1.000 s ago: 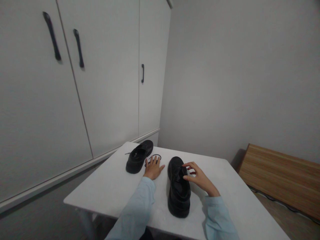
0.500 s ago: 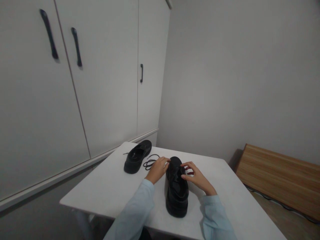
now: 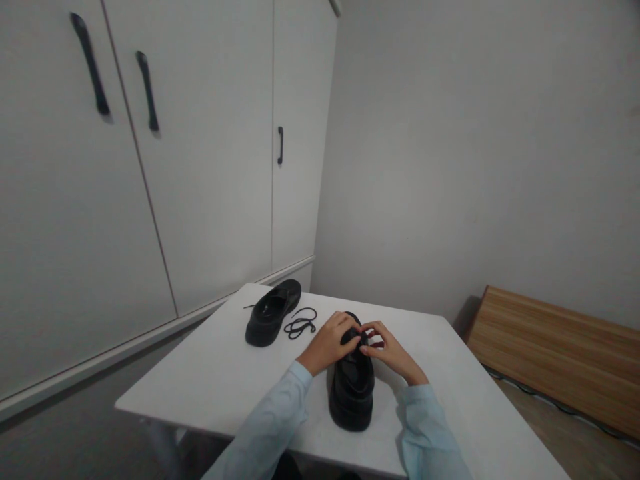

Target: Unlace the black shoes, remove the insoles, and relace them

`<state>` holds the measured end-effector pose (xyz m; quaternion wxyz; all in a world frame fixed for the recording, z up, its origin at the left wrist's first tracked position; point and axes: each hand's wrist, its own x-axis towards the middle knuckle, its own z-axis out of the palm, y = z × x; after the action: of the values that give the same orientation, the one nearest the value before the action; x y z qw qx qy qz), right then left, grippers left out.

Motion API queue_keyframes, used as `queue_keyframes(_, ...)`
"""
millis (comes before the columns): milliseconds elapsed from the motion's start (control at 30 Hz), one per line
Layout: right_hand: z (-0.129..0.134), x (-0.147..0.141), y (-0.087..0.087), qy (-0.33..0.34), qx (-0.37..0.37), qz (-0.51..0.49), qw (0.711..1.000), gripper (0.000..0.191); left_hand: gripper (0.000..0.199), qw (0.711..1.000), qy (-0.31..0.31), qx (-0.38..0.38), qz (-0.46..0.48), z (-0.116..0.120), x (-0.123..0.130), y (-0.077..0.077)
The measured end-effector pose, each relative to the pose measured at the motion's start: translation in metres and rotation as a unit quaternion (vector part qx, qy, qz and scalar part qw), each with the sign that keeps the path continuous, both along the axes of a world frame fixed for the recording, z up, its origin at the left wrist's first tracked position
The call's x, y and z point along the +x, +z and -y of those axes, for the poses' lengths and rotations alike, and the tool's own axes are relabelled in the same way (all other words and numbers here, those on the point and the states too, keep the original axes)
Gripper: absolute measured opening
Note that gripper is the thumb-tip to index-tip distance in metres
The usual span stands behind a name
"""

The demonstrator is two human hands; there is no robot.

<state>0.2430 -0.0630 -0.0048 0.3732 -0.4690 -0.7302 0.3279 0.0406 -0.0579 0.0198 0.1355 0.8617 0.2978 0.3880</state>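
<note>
A black shoe (image 3: 353,403) stands on the white table (image 3: 210,373), its heel toward me and its toe pointing away. My left hand (image 3: 334,340) reaches over the shoe's front from the left, with thumb and fingers closed at the lacing area. From the right, my right hand (image 3: 390,350) pinches at the same spot, its fingertips almost touching the left ones. Whatever lies between the fingertips is too small and dark to tell from the shoe. A loose black shoelace (image 3: 300,325) lies looped on the table, left of my left hand.
Farther left on the table is a second black shoe (image 3: 273,313), with a thin lace end sticking out on its left. White cupboard doors (image 3: 210,167) with dark handles rise behind the table's left side. A wooden board (image 3: 555,353) leans at the right, beyond the table.
My left hand has moved right, from the shoe's left edge to over its lacing area, and now meets the right hand. The loose shoelace shows more fully.
</note>
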Motion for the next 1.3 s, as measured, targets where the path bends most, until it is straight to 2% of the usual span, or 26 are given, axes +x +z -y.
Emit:
queue_keyframes(100,0.0,0.0,0.0,0.002,0.0,-0.008,1.0,0.038,0.012,0.998,-0.006,-0.008,-0.064,0.012,0.006,0.012)
queue_keyframes(233,0.001,0.0,0.0,0.011,-0.004,-0.023,1.0,0.037,0.016,0.983,0.041,-0.016,-0.177,0.031,0.013,0.024)
queue_keyframes(433,0.001,0.0,0.0,0.004,-0.013,-0.037,0.999,0.036,0.023,0.965,0.046,-0.016,-0.258,0.049,0.02,0.029)
queue_keyframes(533,0.001,0.001,0.0,0.008,-0.02,-0.039,0.999,0.035,0.019,0.95,0.054,-0.055,-0.304,0.049,0.023,0.034)
queue_keyframes(733,-0.001,0.004,-0.002,0.012,-0.02,-0.048,0.999,0.036,0.005,0.918,0.011,-0.088,-0.388,0.035,0.032,0.045)
queue_keyframes(933,-0.002,0.006,-0.004,0.023,-0.017,-0.054,0.998,0.035,0.026,0.869,-0.006,-0.115,-0.48,0.029,0.045,0.046)
queue_keyframes(1300,-0.005,0.008,-0.007,0.028,-0.023,-0.056,0.998,0.035,0.035,0.853,-0.002,-0.103,-0.511,0.031,0.052,0.042)
